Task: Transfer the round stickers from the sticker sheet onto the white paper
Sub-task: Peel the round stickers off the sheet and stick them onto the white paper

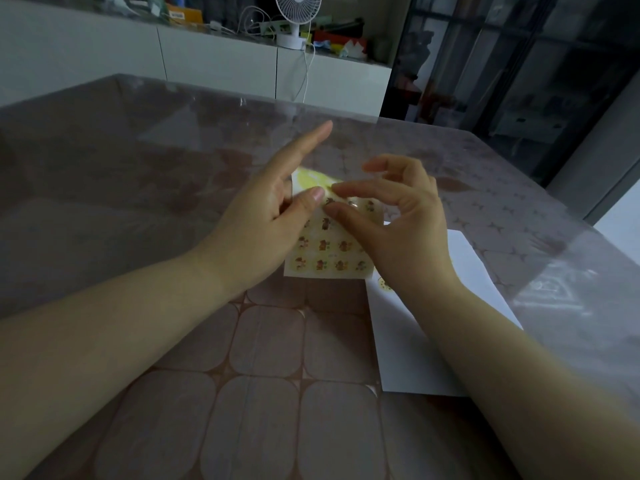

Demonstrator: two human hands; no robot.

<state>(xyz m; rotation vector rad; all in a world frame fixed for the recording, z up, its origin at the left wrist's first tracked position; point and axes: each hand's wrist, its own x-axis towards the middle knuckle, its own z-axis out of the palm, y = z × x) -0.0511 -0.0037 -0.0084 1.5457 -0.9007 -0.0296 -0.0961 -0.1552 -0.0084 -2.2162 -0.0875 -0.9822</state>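
Observation:
A pale yellow sticker sheet (pixel 325 252) with rows of small round cartoon stickers is held above the table's middle. My left hand (pixel 266 216) grips its left upper edge, thumb on top and index finger pointing away. My right hand (pixel 391 216) pinches at a sticker near the sheet's top with thumb and forefinger. The white paper (pixel 408 341) lies on the table to the right, partly under my right forearm. One round sticker (pixel 384 284) sits on the paper near its upper left corner.
The table (pixel 263 358) has a brownish tile-patterned cover under clear plastic. Behind it stands a white cabinet (pixel 214 60) with a small white fan (pixel 294 19), cables and clutter. Dark glass doors (pixel 502 64) are at the back right.

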